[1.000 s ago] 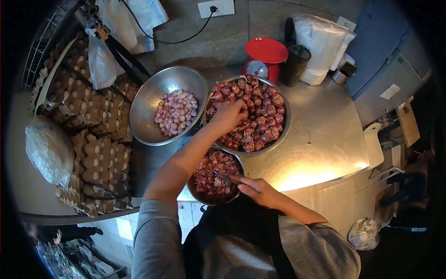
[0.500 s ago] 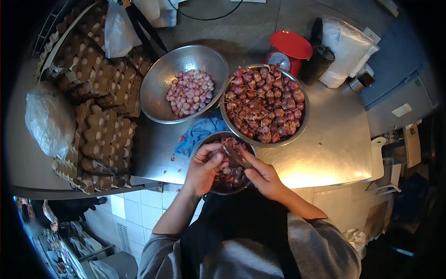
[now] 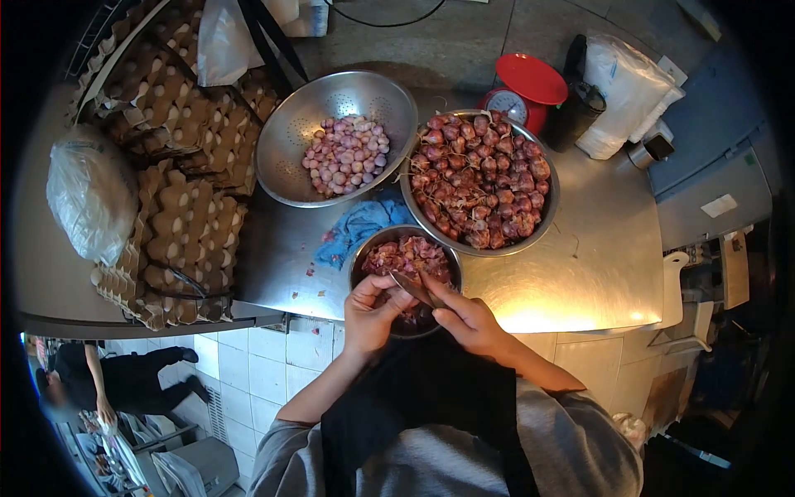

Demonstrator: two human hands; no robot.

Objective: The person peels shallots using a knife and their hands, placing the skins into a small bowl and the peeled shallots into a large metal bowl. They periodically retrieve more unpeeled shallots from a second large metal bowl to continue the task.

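Observation:
My right hand (image 3: 470, 321) is closed round a small knife (image 3: 411, 288), its blade pointing left toward my left fingertips. My left hand (image 3: 369, 316) is pinched at the blade's tip; whatever lies between its fingers is hidden. Both hands are over the near side of a metal bowl (image 3: 356, 269) with reddish shallot skins (image 3: 410, 251) in it. Behind it to the right, a larger metal bowl (image 3: 550, 217) is heaped with unpeeled shallots (image 3: 484, 178). Peeled, pale pink shallots (image 3: 346, 156) lie in a metal colander (image 3: 277, 157) to the left.
A crumpled blue cloth (image 3: 360, 228) lies beside the skins bowl. Stacked egg trays (image 3: 178, 240) and a plastic bag (image 3: 89, 199) stand left. A red scale (image 3: 532, 79) and white packages (image 3: 617, 91) are at the back right. Another person (image 3: 124, 377) is at lower left.
Both hands have lowered slightly toward me, exposing more skins in the bowl. The knife blade now angles toward my left fingertips. The view has shifted, and more of the other person shows.

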